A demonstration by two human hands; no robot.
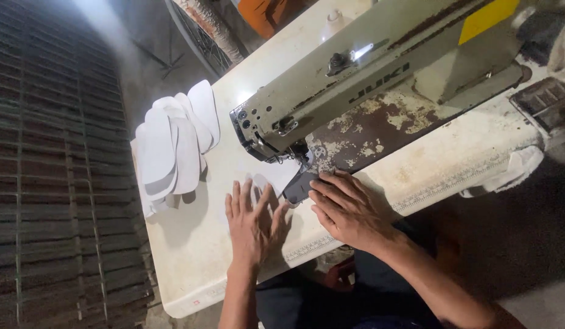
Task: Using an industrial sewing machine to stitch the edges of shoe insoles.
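My left hand (253, 220) lies flat with fingers spread on a white shoe-sole-shaped piece (276, 175) on the table. My right hand (346, 208) rests beside it, fingertips pressing a dark piece (299, 187) next to the white one. Both pieces lie under the needle end (265, 141) of a worn cream sewing machine (380, 67). The needle itself is hidden by the machine head.
A pile of white sole-shaped cut pieces (173, 146) lies at the left end of the stained white table (191, 244). A slatted dark floor runs along the left. A white cloth (508, 172) hangs at the table's right edge. A thread cone (335, 21) stands behind the machine.
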